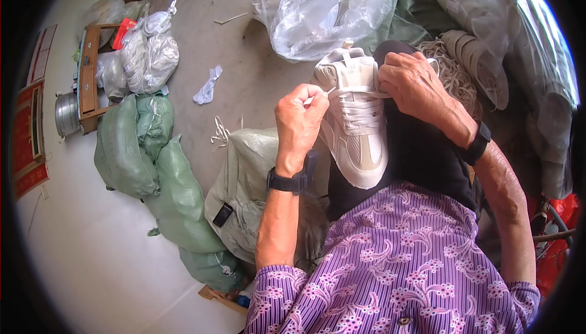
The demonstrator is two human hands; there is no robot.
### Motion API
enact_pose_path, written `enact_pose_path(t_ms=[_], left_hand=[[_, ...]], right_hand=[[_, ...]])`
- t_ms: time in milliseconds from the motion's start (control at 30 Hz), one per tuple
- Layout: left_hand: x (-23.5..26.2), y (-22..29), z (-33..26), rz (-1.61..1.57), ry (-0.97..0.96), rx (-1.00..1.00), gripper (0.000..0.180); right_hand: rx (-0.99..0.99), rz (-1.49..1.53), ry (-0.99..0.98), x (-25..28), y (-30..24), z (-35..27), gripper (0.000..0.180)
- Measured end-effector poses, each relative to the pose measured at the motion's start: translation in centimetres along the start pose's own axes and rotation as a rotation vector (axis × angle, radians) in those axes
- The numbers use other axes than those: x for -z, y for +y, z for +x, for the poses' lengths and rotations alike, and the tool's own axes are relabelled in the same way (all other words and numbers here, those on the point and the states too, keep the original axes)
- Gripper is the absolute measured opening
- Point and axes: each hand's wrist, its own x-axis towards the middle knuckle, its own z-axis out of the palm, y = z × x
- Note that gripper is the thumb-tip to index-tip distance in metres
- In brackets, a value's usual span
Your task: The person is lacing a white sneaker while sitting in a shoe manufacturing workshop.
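Observation:
A cream and beige sneaker (pixel 364 157) rests on my dark-clad lap, its toe toward me and its heel away. White shoelace (pixel 359 116) runs crosswise through its eyelets. At the shoe's left side, my left hand (pixel 298 120) is closed in a pinch on one side of the lace, near the top eyelets. My right hand (pixel 414 83) is closed on the other side of the lace, against the shoe's right edge. The lace stretches across the tongue between both hands. Each wrist carries a black band.
A heap of loose laces (pixel 455 74) and another pale shoe (pixel 482 68) lie to the right. Clear plastic bags (pixel 323 13) sit beyond the sneaker. Green sacks (pixel 131 145) and a pale sack (pixel 244 175) stand left. Lace scraps (pixel 220 131) lie on the grey floor (pixel 201 41).

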Motion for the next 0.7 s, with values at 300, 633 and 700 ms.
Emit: enact_pose_path(t_ms=[300, 633, 700], left_hand=[[-1.4, 0.8, 1.8, 0.180, 0.020, -0.168, 0.012], [-2.3, -1.1, 1.4, 0.036, 0.036, -0.076, 0.015], [-2.5, -1.2, 1.2, 0.042, 0.073, -0.118, 0.016]], right_hand=[[0.010, -0.044, 0.028, 0.2, -0.1, -0.1, 0.008], [0.025, -0.071, 0.009, 0.5, -0.2, -0.2, 0.006], [0.027, -0.072, -0.008, 0.4, -0.3, -0.2, 0.006]])
